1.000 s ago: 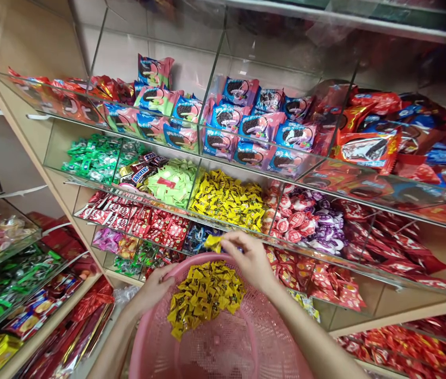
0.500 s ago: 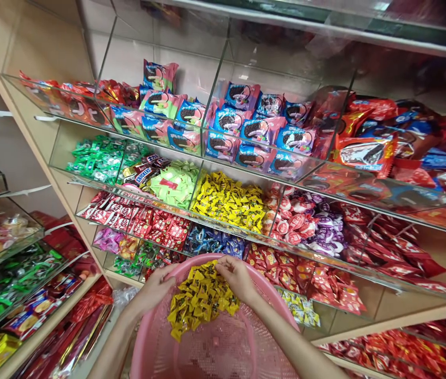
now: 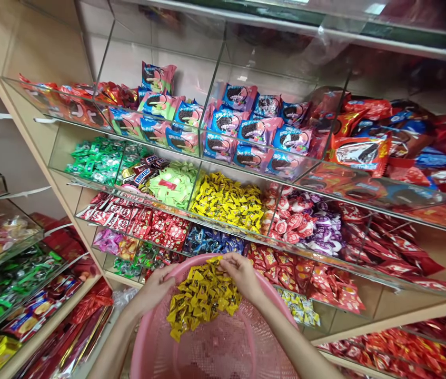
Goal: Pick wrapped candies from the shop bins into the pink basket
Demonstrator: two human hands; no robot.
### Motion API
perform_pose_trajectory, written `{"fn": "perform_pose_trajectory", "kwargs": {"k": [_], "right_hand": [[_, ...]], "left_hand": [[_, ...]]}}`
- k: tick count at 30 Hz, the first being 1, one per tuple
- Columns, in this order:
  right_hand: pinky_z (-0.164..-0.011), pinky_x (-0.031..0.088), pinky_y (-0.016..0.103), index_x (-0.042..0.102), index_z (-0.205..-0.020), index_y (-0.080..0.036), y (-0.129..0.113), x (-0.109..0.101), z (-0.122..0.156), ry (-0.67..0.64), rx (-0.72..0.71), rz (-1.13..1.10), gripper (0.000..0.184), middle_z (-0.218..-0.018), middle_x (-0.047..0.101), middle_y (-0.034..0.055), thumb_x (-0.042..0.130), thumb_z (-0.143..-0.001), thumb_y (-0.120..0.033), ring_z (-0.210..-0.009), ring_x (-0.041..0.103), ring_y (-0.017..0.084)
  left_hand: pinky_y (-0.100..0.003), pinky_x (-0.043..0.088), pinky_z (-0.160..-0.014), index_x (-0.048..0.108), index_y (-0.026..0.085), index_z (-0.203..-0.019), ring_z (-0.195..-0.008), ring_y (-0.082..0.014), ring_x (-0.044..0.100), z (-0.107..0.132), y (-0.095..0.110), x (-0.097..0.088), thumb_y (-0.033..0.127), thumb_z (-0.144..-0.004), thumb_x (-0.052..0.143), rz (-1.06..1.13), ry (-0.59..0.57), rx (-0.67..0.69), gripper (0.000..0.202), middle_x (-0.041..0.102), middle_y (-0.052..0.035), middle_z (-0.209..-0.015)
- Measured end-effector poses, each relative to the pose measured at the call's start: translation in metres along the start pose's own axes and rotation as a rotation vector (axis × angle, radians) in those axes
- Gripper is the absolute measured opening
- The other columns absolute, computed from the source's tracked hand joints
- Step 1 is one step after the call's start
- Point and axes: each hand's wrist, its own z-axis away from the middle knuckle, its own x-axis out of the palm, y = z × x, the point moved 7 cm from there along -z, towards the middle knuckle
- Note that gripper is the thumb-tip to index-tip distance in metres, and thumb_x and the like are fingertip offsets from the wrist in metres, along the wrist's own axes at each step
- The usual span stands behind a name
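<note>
A pink plastic basket [image 3: 144, 337] with mesh sides sits low in front of me. Yellow-wrapped candies [image 3: 197, 300] are heaped against its far inner side. My left hand [image 3: 158, 289] is closed over the basket's left rim, its fingertips curled inside beside the heap. Above the heap's right edge, my right hand [image 3: 242, 276] pinches a yellow-wrapped candy [image 3: 214, 260] between thumb and fingers. Just beyond the basket, a clear shelf bin holds more yellow candies [image 3: 228, 202] of the same look.
Tilted clear shelves hold green candies [image 3: 94, 160], pale green packets [image 3: 173, 184], red-and-purple sweets [image 3: 297, 216] and blue-and-pink cookie packs [image 3: 254, 131]. A clear shelf lip [image 3: 207, 218] runs above the basket's far rim. Another rack with green-wrapped sweets [image 3: 13, 289] stands at left.
My right hand has shifted slightly right and up, still pinching near the candy heap. The left hand and basket stay nearly in place.
</note>
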Motion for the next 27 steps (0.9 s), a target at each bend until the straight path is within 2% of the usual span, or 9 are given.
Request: {"fn": "perform_pose_trajectory", "kwargs": {"k": [2,5,8,13,20,27], "right_hand": [[-0.056,0.044,0.027,0.055,-0.080,-0.020,-0.008,-0.017,0.000,0.071,-0.038,0.073,0.026,-0.072,0.061,0.0028,0.055,-0.077,-0.047,-0.067,0.059,0.018],[-0.054,0.039,0.026,0.056,-0.076,-0.020,-0.019,-0.043,0.004,0.181,-0.101,0.363,0.021,-0.066,0.059,0.0020,0.050,-0.081,-0.040,-0.059,0.055,0.016],[-0.053,0.034,0.024,0.054,-0.069,-0.020,-0.018,-0.055,0.008,0.201,-0.078,0.649,0.015,-0.060,0.056,-0.0002,0.048,-0.079,-0.028,-0.055,0.051,0.014],[-0.053,0.030,0.021,0.051,-0.065,-0.019,-0.009,-0.055,0.012,0.134,0.023,0.791,0.010,-0.058,0.057,-0.0010,0.044,-0.073,-0.019,-0.056,0.051,0.013],[-0.054,0.032,0.019,0.052,-0.067,-0.018,-0.011,-0.046,0.013,0.010,-0.013,0.720,0.010,-0.061,0.057,-0.0011,0.044,-0.073,-0.020,-0.057,0.051,0.012],[-0.055,0.029,0.019,0.054,-0.071,-0.019,-0.006,-0.041,0.014,0.031,-0.010,0.838,0.013,-0.063,0.059,-0.0011,0.044,-0.078,-0.022,-0.059,0.051,0.012]], "left_hand": [[-0.038,0.029,-0.104,0.057,0.013,-0.117,-0.116,-0.0239,0.047,0.000,-0.001,0.000,0.031,-0.070,0.052,-0.021,-0.010,0.016,0.050,0.056,-0.0078,-0.124],[-0.038,0.030,-0.103,0.058,0.014,-0.117,-0.116,-0.0241,0.048,0.001,0.001,-0.002,0.032,-0.071,0.051,-0.045,0.003,0.013,0.050,0.057,-0.0073,-0.123],[-0.037,0.031,-0.103,0.059,0.014,-0.115,-0.115,-0.0246,0.049,0.004,0.007,-0.003,0.033,-0.069,0.052,-0.030,0.005,-0.003,0.050,0.058,-0.0068,-0.121],[-0.036,0.031,-0.104,0.059,0.014,-0.116,-0.116,-0.0243,0.048,0.006,0.016,-0.002,0.032,-0.068,0.051,-0.021,0.012,-0.014,0.052,0.056,-0.0059,-0.123],[-0.037,0.030,-0.104,0.060,0.015,-0.114,-0.116,-0.0247,0.049,0.004,0.012,-0.002,0.032,-0.066,0.054,0.021,0.010,-0.028,0.052,0.056,-0.0057,-0.123],[-0.037,0.030,-0.104,0.058,0.014,-0.116,-0.116,-0.0238,0.048,0.002,0.009,-0.001,0.030,-0.069,0.052,-0.021,-0.003,-0.006,0.050,0.056,-0.0062,-0.124]]}}
